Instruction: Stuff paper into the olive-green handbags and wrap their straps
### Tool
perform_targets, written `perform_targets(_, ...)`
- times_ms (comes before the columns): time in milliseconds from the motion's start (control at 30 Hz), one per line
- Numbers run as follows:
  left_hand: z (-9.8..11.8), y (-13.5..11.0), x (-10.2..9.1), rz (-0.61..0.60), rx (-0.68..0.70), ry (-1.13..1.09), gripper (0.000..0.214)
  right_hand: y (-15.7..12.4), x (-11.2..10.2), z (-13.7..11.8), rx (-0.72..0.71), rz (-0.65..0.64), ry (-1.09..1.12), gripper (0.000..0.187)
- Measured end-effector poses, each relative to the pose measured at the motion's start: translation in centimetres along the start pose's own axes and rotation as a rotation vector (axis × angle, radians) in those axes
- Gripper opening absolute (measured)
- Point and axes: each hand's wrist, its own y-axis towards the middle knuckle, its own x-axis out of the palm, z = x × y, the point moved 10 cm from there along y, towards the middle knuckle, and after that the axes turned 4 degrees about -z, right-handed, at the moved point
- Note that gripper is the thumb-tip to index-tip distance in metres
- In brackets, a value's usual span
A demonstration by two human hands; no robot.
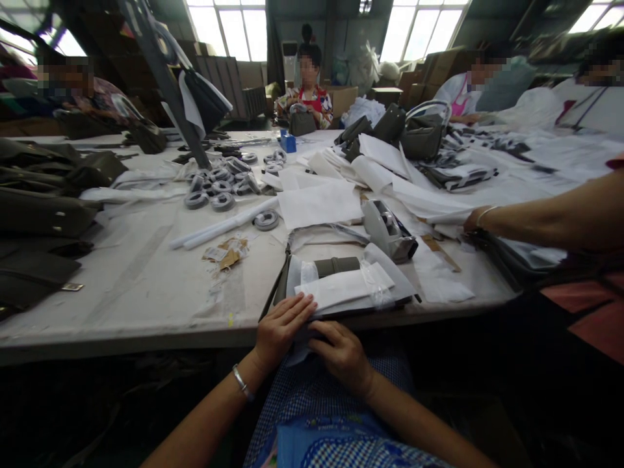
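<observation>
At the table's near edge lies a dark olive handbag (338, 265), partly covered with white paper and clear plastic. A folded white paper strip (344, 289) rests across it. My left hand (284, 325) lies with stretched fingers on the bag's near left corner, its fingertips on the white wrapping. My right hand (342, 354) is beside it at the bag's front edge, fingers bent inward. What those fingers grip is hidden. A pale sheet hangs below the edge between my hands. Just behind the bag stands a grey tape dispenser (387, 229).
Grey tape rolls (221, 185), rolled white paper (224, 223) and brown paper scraps (227, 253) lie left of centre. Dark bags (43, 208) are piled at far left. A metal post (168, 84) rises from the table. At right, a co-worker's arm (550, 214) reaches in.
</observation>
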Motion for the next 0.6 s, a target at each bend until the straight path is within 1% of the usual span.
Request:
perform_targets(100,0.0,-0.1,0.2,0.004,0.007,0.016,0.046,0.1,1.3,-0.3,-0.063,-0.085,0.083,0.020)
perform_targets(167,0.0,-0.2,0.2,0.006,0.006,0.019,0.047,0.0,1.9,-0.3,-0.077,-0.128,0.162,0.024)
perform_targets(233,0.0,-0.3,0.3,0.013,-0.001,0.018,0.047,-0.1,1.9,-0.3,-0.054,-0.114,0.238,0.026)
perform_targets(400,-0.2,-0.5,0.5,0.023,-0.021,0.013,0.047,-0.8,0.6,-0.6,0.074,-0.010,0.414,0.027)
perform_targets(500,-0.2,-0.4,0.4,0.032,-0.030,-0.001,0.048,-1.2,0.2,-1.1,0.116,-0.002,0.489,0.028)
perform_targets(600,0.0,-0.3,0.2,0.043,-0.023,0.001,0.047,-1.5,0.1,-1.2,0.138,-0.006,0.518,0.028)
